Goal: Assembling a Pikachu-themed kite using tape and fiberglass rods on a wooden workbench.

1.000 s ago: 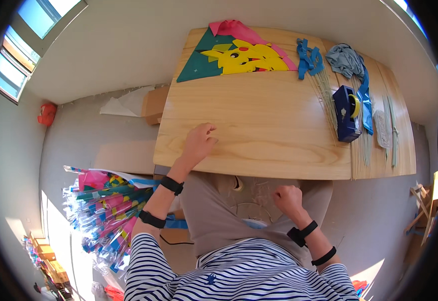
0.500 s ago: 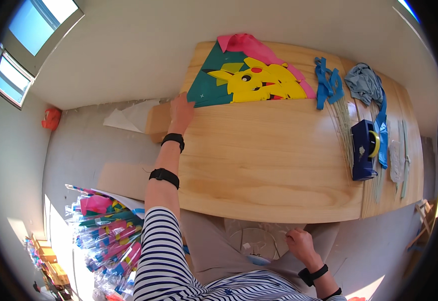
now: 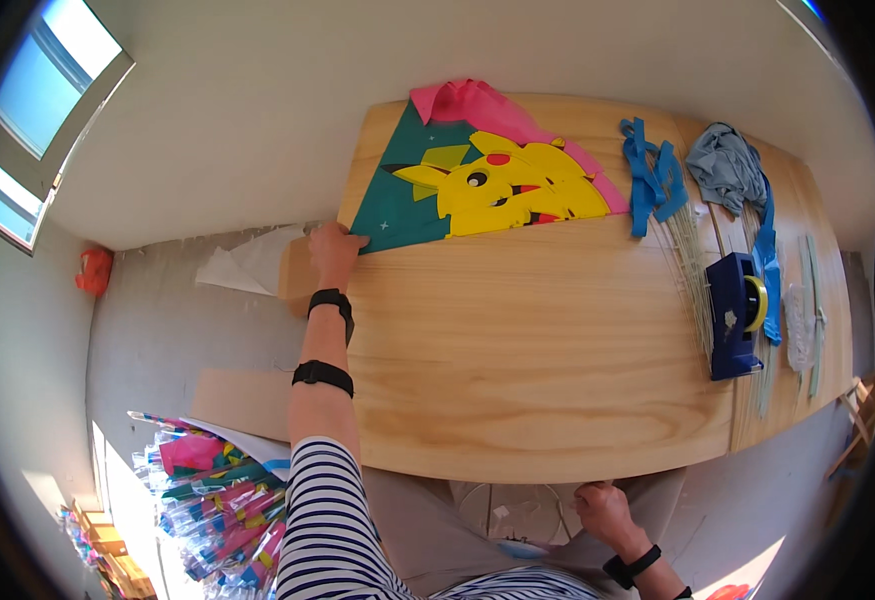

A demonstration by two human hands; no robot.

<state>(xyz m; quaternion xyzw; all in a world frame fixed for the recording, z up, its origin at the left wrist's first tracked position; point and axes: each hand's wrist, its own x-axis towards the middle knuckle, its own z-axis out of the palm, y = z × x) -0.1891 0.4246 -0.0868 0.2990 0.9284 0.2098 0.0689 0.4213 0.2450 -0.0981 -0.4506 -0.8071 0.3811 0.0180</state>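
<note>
A kite sail [image 3: 407, 225] of green, yellow and pink cloth, with a yellow cartoon figure on it, lies folded at the table's far left. At its lower left corner my left hand [image 3: 334, 254] is closed, thumb on the cloth and fingers curled at the table's left edge. The pink part [image 3: 477, 105] is rumpled along the far side. Close to me, at the table's front edge above my lap, my right hand [image 3: 607, 512] is curled into a loose fist. I see nothing in it, and it is apart from the sail.
On the wooden table's [image 3: 527, 350] right side lie blue ribbons [image 3: 642, 180], a grey cloth bundle [image 3: 727, 165], thin rods [image 3: 690, 270] and a blue tape dispenser [image 3: 732, 330]. Plastic-wrapped colourful bundles [image 3: 222, 500] are piled at lower left. A cardboard piece [image 3: 242, 400] lies beside the table.
My view has shifted, so the table and sail sit lower in it. My left hand stays at the sail's corner. My right hand is now nearer the table's front edge.
</note>
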